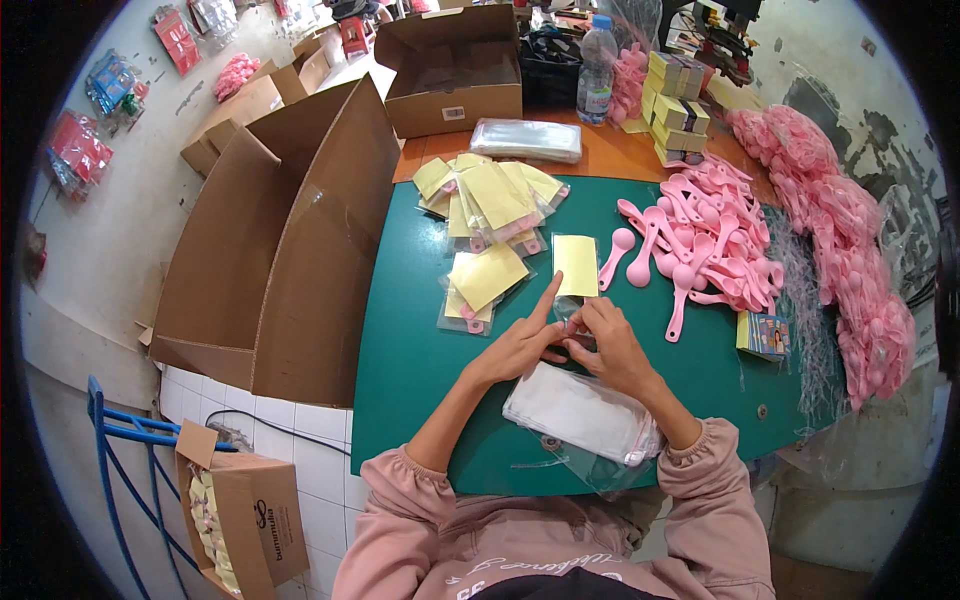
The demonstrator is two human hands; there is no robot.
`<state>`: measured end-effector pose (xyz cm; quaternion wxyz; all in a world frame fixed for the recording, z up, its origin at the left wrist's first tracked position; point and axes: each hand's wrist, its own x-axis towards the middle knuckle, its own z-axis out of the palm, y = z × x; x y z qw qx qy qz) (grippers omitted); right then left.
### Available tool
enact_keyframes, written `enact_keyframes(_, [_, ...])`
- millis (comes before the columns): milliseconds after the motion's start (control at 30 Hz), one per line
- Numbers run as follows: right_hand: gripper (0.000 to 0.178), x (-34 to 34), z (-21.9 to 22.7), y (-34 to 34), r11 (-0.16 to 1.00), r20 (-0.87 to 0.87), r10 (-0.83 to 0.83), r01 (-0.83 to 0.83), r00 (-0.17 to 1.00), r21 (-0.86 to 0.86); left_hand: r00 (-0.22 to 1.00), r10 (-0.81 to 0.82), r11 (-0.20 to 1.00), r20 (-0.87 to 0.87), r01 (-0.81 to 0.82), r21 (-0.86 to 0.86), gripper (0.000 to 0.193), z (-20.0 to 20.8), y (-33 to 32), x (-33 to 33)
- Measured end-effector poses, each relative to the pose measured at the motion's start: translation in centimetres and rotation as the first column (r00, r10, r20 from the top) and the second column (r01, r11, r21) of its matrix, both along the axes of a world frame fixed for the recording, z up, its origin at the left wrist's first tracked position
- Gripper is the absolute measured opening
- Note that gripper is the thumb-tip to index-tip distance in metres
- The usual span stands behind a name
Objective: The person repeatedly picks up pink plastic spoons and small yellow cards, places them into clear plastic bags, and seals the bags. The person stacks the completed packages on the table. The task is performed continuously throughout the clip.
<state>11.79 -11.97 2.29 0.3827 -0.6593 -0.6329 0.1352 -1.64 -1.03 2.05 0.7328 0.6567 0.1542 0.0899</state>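
A clear plastic bag with a yellow card (575, 262) inside lies flat on the green tabletop. My left hand (525, 338) lays its outstretched index finger along the card, its thumb at the bag's lower end. There my right hand (608, 345) pinches the plastic with bent fingers. Just under my hands rests a stack of empty clear bags (580, 412). One pink measuring spoon (618, 250) lies right of the card, beside a large heap of pink spoons (710, 235). To the left are filled bags with yellow cards (500, 195), pink pieces showing at some edges.
A large open cardboard box (320, 240) stands against the table's left side. A plastic bundle (525, 140), a water bottle (597, 75) and banded yellow card stacks (680, 110) line the back. Bagged pink spoons (840, 230) hang over the right edge, near a small card stack (763, 335).
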Motion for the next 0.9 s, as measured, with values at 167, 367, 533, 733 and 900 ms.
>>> enact_keyframes(167, [0.016,-0.5,0.4,0.0,0.998,0.301,0.053,-0.064,0.952,0.025,0.989,0.083,0.996,-0.122,-0.077,0.051,0.055,-0.7,0.3,0.6])
enact_keyframes(367, [0.014,2.6,3.5,-0.6,0.909,-0.154,0.377,-0.397,0.913,-0.131,0.983,0.182,0.978,-0.023,-0.184,-0.096,0.04,-1.7,0.6,0.8])
enact_keyframes(533, [0.015,14.0,4.7,-2.3,0.956,-0.19,-0.293,0.284,0.937,-0.073,0.998,0.052,0.982,-0.03,-0.056,-0.18,0.026,-1.2,0.9,1.3])
enact_keyframes(733, [0.038,6.3,0.7,-1.2,0.967,0.17,-0.179,0.142,0.969,0.211,0.991,0.119,0.969,-0.063,-0.129,-0.209,0.024,-0.8,0.7,0.7])
enact_keyframes(900, [0.019,3.0,0.4,-0.1,0.988,-0.019,-0.152,0.152,0.988,0.025,0.993,0.082,0.95,0.082,-0.053,-0.307,0.022,-0.9,1.1,0.7])
